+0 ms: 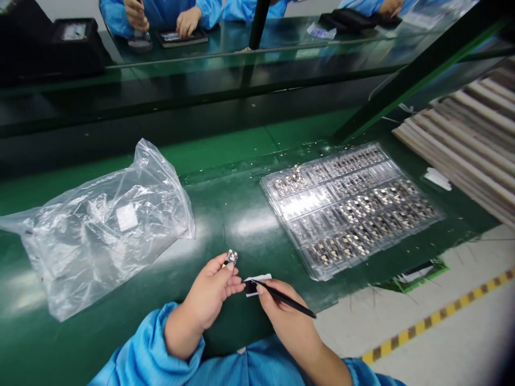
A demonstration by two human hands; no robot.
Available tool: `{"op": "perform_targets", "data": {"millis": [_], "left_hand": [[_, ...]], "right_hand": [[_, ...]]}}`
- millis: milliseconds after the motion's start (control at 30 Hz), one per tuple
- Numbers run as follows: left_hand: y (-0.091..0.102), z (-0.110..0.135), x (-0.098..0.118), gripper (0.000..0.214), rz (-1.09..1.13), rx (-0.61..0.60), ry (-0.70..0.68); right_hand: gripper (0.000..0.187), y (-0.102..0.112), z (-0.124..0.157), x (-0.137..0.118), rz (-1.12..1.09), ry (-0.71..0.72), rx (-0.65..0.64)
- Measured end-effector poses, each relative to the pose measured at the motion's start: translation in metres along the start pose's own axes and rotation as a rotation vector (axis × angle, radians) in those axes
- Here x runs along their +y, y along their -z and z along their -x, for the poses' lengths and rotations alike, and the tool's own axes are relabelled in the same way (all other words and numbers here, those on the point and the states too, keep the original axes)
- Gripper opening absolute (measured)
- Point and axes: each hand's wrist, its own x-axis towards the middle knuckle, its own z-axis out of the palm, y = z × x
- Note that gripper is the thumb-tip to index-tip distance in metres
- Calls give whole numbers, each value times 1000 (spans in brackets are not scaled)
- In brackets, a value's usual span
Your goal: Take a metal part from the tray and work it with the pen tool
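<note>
Left hand (209, 289) pinches a small circuit board (230, 258) near the table (225, 214) edge, right hand (284, 319) grips a black stylus (286, 299) tipped onto a black-and-white label (257, 284); a fumbled pinch risks dropping the board.

Green workbench (225, 145), grey floor (454, 343), yellow-and-black hazard tape (430, 319), dark green steel strut (418, 80)
</note>
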Motion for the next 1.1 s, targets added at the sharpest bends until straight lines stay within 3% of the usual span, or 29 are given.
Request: {"op": "perform_targets", "data": {"millis": [1100], "left_hand": [[1,0,-1,32,-10,-5,4]], "right_hand": [[26,5,-9,-12,69,-49,-63]]}}
